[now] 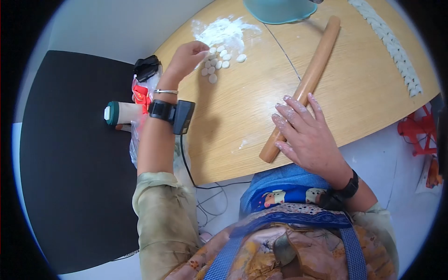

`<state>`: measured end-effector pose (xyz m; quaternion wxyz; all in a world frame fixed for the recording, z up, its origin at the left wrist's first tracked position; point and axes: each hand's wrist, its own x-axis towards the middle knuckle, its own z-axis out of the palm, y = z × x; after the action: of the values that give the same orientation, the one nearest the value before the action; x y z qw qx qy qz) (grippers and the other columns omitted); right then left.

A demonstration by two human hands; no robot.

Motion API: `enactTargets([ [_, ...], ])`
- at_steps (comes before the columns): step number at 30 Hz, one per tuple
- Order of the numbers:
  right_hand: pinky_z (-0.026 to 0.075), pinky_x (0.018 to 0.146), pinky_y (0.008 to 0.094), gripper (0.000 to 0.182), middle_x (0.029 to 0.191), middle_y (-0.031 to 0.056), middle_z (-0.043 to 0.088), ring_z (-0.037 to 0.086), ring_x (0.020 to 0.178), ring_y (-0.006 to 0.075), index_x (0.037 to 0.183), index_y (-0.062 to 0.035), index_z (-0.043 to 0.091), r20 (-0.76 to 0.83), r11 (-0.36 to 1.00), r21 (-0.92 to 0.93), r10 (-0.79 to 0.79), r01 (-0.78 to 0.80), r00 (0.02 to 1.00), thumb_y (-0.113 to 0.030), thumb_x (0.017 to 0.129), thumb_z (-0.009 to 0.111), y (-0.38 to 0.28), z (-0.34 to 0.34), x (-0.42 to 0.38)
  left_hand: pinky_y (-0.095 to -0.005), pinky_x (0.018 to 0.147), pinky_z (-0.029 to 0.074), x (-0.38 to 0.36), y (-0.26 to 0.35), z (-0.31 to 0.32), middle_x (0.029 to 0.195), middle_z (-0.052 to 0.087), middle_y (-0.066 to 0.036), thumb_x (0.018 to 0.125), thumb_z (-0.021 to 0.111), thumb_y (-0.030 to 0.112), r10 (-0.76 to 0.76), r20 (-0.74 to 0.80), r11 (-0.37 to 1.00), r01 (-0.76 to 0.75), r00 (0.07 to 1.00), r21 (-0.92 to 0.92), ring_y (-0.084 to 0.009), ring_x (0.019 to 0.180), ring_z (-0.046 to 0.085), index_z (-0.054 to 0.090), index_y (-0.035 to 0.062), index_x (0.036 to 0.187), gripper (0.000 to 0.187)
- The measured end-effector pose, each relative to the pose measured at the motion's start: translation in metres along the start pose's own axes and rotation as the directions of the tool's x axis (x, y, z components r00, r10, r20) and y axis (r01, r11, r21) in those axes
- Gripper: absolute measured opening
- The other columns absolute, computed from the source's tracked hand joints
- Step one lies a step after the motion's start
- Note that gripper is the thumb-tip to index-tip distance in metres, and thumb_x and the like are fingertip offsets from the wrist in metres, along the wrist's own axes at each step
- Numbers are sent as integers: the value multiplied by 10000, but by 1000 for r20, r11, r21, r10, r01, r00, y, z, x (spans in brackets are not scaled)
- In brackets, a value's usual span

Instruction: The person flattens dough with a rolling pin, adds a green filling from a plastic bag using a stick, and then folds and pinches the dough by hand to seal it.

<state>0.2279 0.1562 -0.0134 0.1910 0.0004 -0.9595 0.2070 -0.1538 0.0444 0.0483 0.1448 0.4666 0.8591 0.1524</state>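
Blue patterned apron cloth (268,181) lies nearest the camera, below the table's (252,112) front edge. The right hand (310,137) rests over the lower part of a wooden rolling pin (322,53), its fingers open, spread and dusted with white powder. The pin slants across the table, its lower end near the front edge. The left hand (186,58) is beside a cluster of small round dough pieces (219,65), its fingers bent and their tips drawn together; whether they grip a piece cannot be told. White flour (224,31) is scattered just beyond the pieces. A teal bowl (280,11) is at the far side, and a white braid (394,49) runs along the table's right side.
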Motion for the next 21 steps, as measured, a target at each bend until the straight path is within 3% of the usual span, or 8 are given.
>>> enactTargets([
  [4,184,1212,550,447,1350,114,567,417,1386,265,1230,-51,641,-11,1000,7,2,-2,1000,-377,924,617,1,2,-1,-372,798,539,12,14,34,951,718,-208,944,576,224,77,-182,994,-61,980,89,-273,880,687,646,-17,1195,355],
  [8,196,1206,557,445,1328,116,580,429,1377,267,1221,-52,646,-31,1000,11,-5,5,999,-376,916,629,2,3,-2,-416,850,525,17,30,51,1023,690,-244,967,525,226,-100,-28,992,98,995,-78,-334,954,666,625,-12,1229,368],
  [10,201,1204,559,445,1322,117,584,431,1375,267,1219,-52,647,-34,1000,14,-3,3,999,-377,914,633,3,3,-2,-435,899,501,7,33,62,1094,650,-268,983,495,245,195,-171,959,-151,966,240,-378,1020,624,628,-24,1216,380],
  [14,214,1197,562,439,1310,116,589,438,1369,265,1205,-53,652,-44,1000,21,-11,11,999,-377,909,639,4,3,-3,-442,943,478,-19,38,68,1131,622,-280,988,496,241,212,-323,975,-177,922,137,-401,1079,584,632,-30,1197,368],
  [16,217,1196,561,436,1307,115,591,440,1366,266,1200,-53,653,-44,1000,22,-14,15,999,-376,908,641,5,3,-3,-446,880,500,-33,33,63,1060,646,-271,935,605,306,19,-464,972,93,886,217,-397,1015,618,648,-48,1142,412],
  [17,221,1194,562,431,1304,116,593,442,1364,266,1196,-51,653,-47,1000,27,-12,13,999,-371,908,643,5,3,-3,-446,880,500,-39,31,60,1060,646,-271,935,605,306,19,-463,970,95,886,222,-397,1015,618,648,-48,1142,412],
  [19,225,1192,562,426,1301,116,595,444,1362,266,1192,-50,654,-52,999,36,-12,14,999,-367,907,646,5,3,-3,-430,787,521,-49,27,53,947,657,-227,817,757,362,-264,-224,953,290,938,92,-356,892,644,659,-58,1075,502],
  [21,182,1214,555,462,1345,136,549,414,1386,284,1223,-36,631,-18,997,83,0,1,1000,-308,854,695,5,1,-2,-420,752,523,-55,21,53,903,664,-206,763,804,369,-263,-187,954,284,946,95,-326,843,644,660,-69,1046,541],
])
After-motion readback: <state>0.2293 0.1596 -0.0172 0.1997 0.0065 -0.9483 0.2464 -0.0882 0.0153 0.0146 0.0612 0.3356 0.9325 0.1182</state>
